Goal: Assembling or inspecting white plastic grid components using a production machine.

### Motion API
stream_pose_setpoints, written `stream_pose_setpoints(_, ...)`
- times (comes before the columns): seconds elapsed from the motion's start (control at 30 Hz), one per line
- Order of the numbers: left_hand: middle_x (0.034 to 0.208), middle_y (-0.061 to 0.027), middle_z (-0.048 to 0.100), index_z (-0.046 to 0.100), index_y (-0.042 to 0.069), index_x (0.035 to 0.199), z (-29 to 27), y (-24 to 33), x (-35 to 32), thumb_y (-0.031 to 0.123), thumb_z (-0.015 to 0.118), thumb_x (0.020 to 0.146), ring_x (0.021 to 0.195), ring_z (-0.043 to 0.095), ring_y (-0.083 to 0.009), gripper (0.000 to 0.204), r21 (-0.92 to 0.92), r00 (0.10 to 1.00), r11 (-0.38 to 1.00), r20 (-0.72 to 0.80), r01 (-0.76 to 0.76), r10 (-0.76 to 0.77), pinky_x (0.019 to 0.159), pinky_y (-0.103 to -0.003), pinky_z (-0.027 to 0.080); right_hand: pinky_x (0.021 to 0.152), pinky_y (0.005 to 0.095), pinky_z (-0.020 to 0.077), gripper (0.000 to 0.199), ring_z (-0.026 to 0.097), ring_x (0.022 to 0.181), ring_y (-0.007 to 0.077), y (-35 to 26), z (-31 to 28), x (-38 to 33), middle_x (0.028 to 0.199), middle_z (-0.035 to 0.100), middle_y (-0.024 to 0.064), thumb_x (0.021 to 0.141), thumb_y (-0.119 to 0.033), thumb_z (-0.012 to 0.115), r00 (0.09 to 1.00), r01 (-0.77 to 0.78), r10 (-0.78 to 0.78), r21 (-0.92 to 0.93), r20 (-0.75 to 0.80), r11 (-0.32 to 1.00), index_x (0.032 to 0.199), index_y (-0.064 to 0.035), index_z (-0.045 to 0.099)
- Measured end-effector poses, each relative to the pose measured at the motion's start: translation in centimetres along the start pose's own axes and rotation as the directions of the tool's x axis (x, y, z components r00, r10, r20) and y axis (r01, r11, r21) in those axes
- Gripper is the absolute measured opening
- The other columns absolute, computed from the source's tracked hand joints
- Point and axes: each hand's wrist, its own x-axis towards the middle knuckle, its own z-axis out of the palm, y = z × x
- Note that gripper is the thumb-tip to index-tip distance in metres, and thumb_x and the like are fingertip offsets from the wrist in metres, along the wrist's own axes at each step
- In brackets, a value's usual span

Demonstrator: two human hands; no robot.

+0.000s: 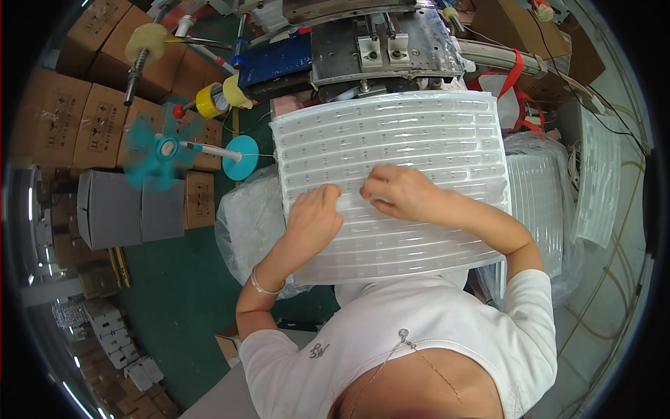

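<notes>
A large white ribbed plastic tray (419,246) lies in front of me, its long grooves running from side to side. Small clear pieces sit in rows along the upper grooves. Over the left middle of the tray is my left hand (315,218), its fingers curled and pressed together at the tips. To its right, my right hand (399,192) is bent in a pinch, the fingertips pointing toward the left hand. Whatever the fingertips hold, if anything, is too small or hidden to name. The two hands are a short gap apart.
Beyond the tray stands a metal machine (380,49) with a blue plate. A turquoise fan (164,148) spins at the left, near stacked cardboard boxes (52,115) and grey boxes (112,209). More ribbed trays (534,202) in clear plastic lie at the right.
</notes>
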Motion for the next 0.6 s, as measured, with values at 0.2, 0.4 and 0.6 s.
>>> stream_pose_setpoints(0.2,0.086,-0.0075,0.056,0.057,0.005,0.094,2.8,-0.6,1.5,0.002,0.055,0.072,0.084,0.055,-0.0245,0.023,-0.052,0.96,0.963,-0.112,-0.265,0.258,0.074,-0.035,0.041,0.068,0.0318,0.0488,0.022,0.058,0.081,0.022,2.2,-5.6,1.7,0.091,0.055,0.0077,0.074,-0.008,0.062,0.889,-0.139,0.248,0.29,-0.386,0.947,0.095,-0.0061,0.054)
stream_pose_setpoints(0.4,0.09,-0.0056,0.056,0.063,0.008,0.096,1.1,-1.2,-0.1,0.006,0.06,0.076,0.088,0.054,-0.0242,0.02,-0.032,0.984,0.984,0.013,-0.176,0.177,0.079,-0.035,0.039,0.065,0.0235,0.0437,0.019,0.055,0.076,0.0109,5.2,-10.2,-0.2,0.092,0.06,0.0041,0.084,-0.014,0.059,0.695,-0.121,0.467,0.551,-0.547,0.825,0.101,-0.0054,0.055)
stream_pose_setpoints(0.6,0.092,-0.0085,0.062,0.063,0.007,0.106,-2.0,-1.7,1.8,0.007,0.065,0.077,0.088,0.058,-0.026,0.029,-0.131,0.992,0.985,-0.086,-0.108,0.098,0.079,-0.035,0.043,0.068,0.0209,0.0441,0.023,0.056,0.079,0.0064,6.2,-11.8,0.2,0.103,0.063,0.0009,0.088,-0.013,0.058,0.626,-0.026,0.465,0.579,-0.626,0.815,0.109,-0.0047,0.059)
